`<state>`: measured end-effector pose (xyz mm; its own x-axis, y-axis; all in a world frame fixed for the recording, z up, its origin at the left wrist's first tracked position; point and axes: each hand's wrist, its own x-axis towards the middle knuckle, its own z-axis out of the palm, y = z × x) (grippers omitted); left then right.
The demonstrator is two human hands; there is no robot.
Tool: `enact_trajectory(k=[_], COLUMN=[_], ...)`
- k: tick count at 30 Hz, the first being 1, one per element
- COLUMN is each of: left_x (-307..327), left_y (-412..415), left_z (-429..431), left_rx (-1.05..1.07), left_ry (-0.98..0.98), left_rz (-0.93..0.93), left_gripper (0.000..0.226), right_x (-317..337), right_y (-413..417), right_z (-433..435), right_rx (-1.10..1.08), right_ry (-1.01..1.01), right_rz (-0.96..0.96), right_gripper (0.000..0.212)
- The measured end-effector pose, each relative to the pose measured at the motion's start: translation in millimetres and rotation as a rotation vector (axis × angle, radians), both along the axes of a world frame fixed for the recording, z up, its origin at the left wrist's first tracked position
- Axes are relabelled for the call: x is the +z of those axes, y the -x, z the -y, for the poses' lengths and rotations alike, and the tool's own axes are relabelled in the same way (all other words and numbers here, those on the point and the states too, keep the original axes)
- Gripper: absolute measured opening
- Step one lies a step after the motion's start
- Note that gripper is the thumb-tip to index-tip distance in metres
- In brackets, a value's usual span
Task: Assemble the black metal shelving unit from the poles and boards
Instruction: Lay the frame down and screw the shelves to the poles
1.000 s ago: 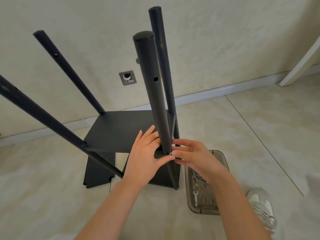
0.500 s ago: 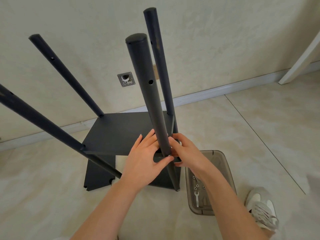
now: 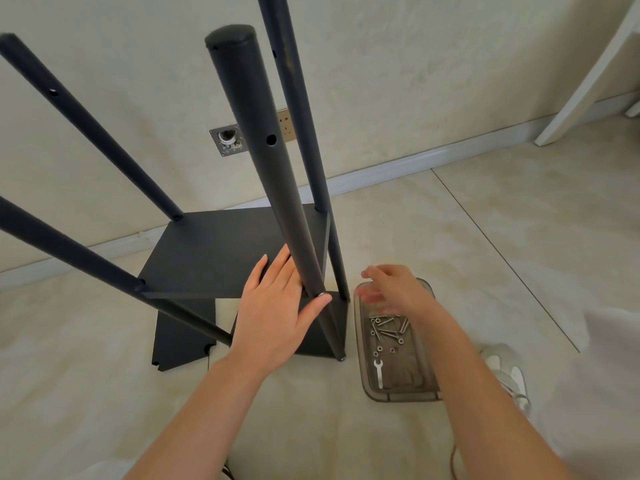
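On the tiled floor, by the wall, stands the black shelving unit: four poles, two boards. The left hand lays straight fingers against the nearest pole, thumb at its joint with the upper board. The right hand, blurred, hangs slack and empty over the tray beside the unit, which holds one wrench and several screws.
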<state>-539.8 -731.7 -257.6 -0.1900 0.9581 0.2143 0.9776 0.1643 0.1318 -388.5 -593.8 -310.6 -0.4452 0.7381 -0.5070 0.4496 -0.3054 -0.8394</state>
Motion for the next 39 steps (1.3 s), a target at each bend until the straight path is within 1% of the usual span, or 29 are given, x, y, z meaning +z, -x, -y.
enact_trajectory(k=[2, 4, 8, 10, 14, 16, 21, 27, 34, 37, 39], left_x=[-3.1, -6.4, -9.2, -11.0, -19.7, -24.9, -33.1, -34.0, -32.7, -31.9, -31.3], left_y=[1.5, 2.3, 2.7, 3.9, 7.1, 8.8, 12.7, 12.4, 10.5, 9.7, 9.4], left_z=[-0.7, -2.2, -2.5, -2.7, -3.7, -4.7, -5.0, -4.9, -4.6, -4.8, -4.7], left_rx=[0.003, 0.008, 0.004, 0.0, -0.006, -0.009, -0.022, -0.015, -0.018, -0.016, -0.016], left_ry=[-0.021, -0.041, -0.077, -0.094, -0.159, -0.188, -0.225, -0.241, -0.267, -0.27, -0.263], left_rz=[-0.013, -0.02, -0.008, -0.015, -0.072, -0.094, -0.118, -0.118, -0.098, -0.084, -0.08], left_gripper=[0.071, 0.07, 0.069, 0.069, 0.067, 0.066, 0.064, 0.064, 0.062, 0.062, 0.062], right_x=[-38.8, -78.8, -139.0, -155.7, -179.0, -187.0, -199.8, -203.5, -207.5, -205.5, -203.3], right_y=[-12.3, -21.0, -26.4, -26.3, -21.0, -20.4, -29.6, -31.9, -28.8, -30.7, -31.8], right_z=[-1.6, 4.9, 18.1, 20.9, 16.7, 12.6, 6.8, 6.9, 3.2, -4.0, -12.3], right_rx=[-0.01, 0.034, 0.069, 0.09, 0.214, 0.279, 0.321, 0.383, 0.397, 0.361, 0.327], right_ry=[0.032, 0.059, 0.062, 0.046, -0.058, -0.119, -0.184, -0.276, -0.302, -0.281, -0.265], right_rz=[0.141, 0.252, 0.352, 0.401, 0.477, 0.526, 0.648, 0.703, 0.721, 0.67, 0.614], right_gripper=[0.029, 0.027, 0.021, 0.022, 0.036, 0.032, 0.017, 0.007, 0.01, 0.013, 0.009])
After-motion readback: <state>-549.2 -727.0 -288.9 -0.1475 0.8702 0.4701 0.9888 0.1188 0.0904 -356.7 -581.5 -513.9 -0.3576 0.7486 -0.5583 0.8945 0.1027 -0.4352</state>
